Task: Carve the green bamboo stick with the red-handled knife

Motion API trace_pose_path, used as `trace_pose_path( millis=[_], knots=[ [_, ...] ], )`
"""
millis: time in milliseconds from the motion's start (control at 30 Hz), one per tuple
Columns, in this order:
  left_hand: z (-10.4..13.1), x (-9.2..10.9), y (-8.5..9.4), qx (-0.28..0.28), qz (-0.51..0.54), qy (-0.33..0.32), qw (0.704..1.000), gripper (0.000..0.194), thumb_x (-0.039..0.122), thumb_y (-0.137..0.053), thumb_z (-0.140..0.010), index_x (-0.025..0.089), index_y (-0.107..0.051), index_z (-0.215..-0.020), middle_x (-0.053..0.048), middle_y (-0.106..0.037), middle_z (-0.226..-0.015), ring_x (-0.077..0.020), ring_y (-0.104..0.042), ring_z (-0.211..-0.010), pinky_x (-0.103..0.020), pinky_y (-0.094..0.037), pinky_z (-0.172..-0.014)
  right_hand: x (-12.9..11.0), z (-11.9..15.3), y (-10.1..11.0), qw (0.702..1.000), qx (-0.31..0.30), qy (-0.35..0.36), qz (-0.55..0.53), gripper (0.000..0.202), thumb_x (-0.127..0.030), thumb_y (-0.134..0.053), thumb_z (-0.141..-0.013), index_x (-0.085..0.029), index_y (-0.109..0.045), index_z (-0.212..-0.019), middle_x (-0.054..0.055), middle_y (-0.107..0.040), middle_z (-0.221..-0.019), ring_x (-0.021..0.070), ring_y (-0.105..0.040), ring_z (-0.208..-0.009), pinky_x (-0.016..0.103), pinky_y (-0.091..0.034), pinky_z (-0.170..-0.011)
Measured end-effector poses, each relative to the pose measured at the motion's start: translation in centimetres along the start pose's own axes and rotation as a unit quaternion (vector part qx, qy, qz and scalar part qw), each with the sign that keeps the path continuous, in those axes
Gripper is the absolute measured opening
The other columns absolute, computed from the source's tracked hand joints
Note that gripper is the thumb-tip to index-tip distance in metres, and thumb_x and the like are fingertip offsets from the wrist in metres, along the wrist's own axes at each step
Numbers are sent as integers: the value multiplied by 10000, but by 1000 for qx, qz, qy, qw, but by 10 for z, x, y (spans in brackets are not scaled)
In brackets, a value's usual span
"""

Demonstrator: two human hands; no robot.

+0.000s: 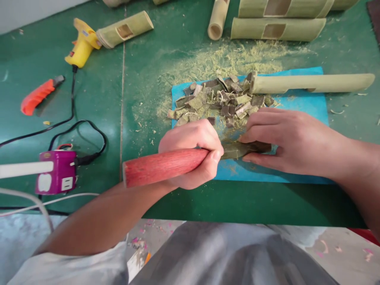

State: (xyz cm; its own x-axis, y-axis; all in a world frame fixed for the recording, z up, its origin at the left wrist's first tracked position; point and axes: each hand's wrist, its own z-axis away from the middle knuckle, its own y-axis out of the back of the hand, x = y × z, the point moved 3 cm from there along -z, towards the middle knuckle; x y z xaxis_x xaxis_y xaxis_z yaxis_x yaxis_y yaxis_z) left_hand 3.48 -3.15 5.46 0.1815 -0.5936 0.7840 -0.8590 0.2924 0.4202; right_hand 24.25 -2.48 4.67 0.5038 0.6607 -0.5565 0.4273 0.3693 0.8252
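Note:
My left hand (192, 154) is closed in a fist round a tool with a thick red wooden handle (163, 166). The handle's butt points left, and the tool's working end is hidden by the fist. Just right of that fist lies a dark olive, flat strip (237, 151), low over a blue mat (308, 170). Thumb and fingers of my right hand (291, 138) pinch the strip from either side. Behind both hands, a heap of chopped dark and greenish chips (219, 99) covers part of the mat.
A slim bamboo piece (320, 83) lies across the mat's back right. Cut bamboo tubes (276, 29) stand behind. To the left are a yellow corded tool (83, 43), an orange box cutter (38, 95) and a purple power adapter (56, 172) with cables on the green table (148, 107).

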Motion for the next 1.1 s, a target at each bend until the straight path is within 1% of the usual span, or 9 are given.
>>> trace_pose_path(
  millis=[200,267,400,500,533,667,767,900,1100],
  knots=[
    [2,-2,2,32,-2,-14,999,190,209,-647,-871,195,-596,-689,7,-679,-660,-118,-663,-609,-248,-529,-569,0,-1,0,1000,-2,-1,-5,168,-319,-595,-946,-225,-686,-840,37,-581,-820,201,-536,-758,348,-390,-683],
    [3,-5,3,48,-7,-15,999,215,227,-637,-879,195,-584,-673,13,-670,-648,-111,-648,-592,-249,-518,-559,-1,-1,0,1000,0,3,-1,149,-299,-610,-936,-213,-691,-844,46,-591,-832,209,-544,-772,354,-391,-684],
    [4,-9,3,55,-19,-23,998,219,240,-621,-903,200,-599,-689,16,-679,-649,-115,-660,-605,-263,-535,-596,-2,-1,1,1000,8,19,7,146,-257,-619,-933,-168,-691,-841,63,-600,-839,210,-540,-775,357,-379,-667],
    [3,-10,3,71,0,-22,997,236,264,-622,-926,203,-615,-697,13,-689,-661,-116,-674,-621,-256,-539,-600,-2,-1,1,1000,0,15,5,138,-241,-620,-934,-159,-690,-847,61,-597,-843,200,-529,-773,354,-368,-666],
    [2,-10,3,67,7,-21,998,235,264,-625,-926,203,-618,-699,12,-693,-666,-116,-677,-624,-251,-542,-598,-2,-1,1,1000,-3,14,2,135,-241,-622,-934,-159,-690,-852,59,-595,-845,198,-526,-772,354,-365,-670],
    [-1,-6,2,17,10,-13,1000,188,241,-650,-912,199,-639,-730,1,-720,-706,-126,-705,-676,-245,-576,-639,-2,0,1,1000,-6,11,4,163,-264,-594,-953,-163,-683,-860,66,-601,-859,205,-531,-796,357,-360,-681],
    [-2,-3,2,-2,6,-6,1000,159,221,-653,-903,199,-651,-746,-4,-728,-723,-137,-714,-705,-261,-588,-673,-2,0,1,1000,-9,6,13,194,-273,-565,-968,-160,-682,-863,71,-604,-858,214,-542,-808,357,-360,-676],
    [-2,-2,3,-2,-3,-10,1000,141,201,-645,-887,206,-656,-746,-4,-733,-724,-136,-710,-683,-269,-587,-662,-2,0,1,1000,0,13,9,178,-285,-601,-944,-154,-693,-867,61,-596,-834,209,-537,-779,353,-371,-660],
    [-1,-3,5,9,-2,-34,999,136,172,-641,-866,190,-636,-732,-8,-715,-695,-123,-695,-640,-244,-561,-606,-3,-1,2,1000,5,12,7,144,-240,-609,-941,-158,-688,-852,47,-568,-811,191,-509,-747,350,-376,-655]
  ],
)
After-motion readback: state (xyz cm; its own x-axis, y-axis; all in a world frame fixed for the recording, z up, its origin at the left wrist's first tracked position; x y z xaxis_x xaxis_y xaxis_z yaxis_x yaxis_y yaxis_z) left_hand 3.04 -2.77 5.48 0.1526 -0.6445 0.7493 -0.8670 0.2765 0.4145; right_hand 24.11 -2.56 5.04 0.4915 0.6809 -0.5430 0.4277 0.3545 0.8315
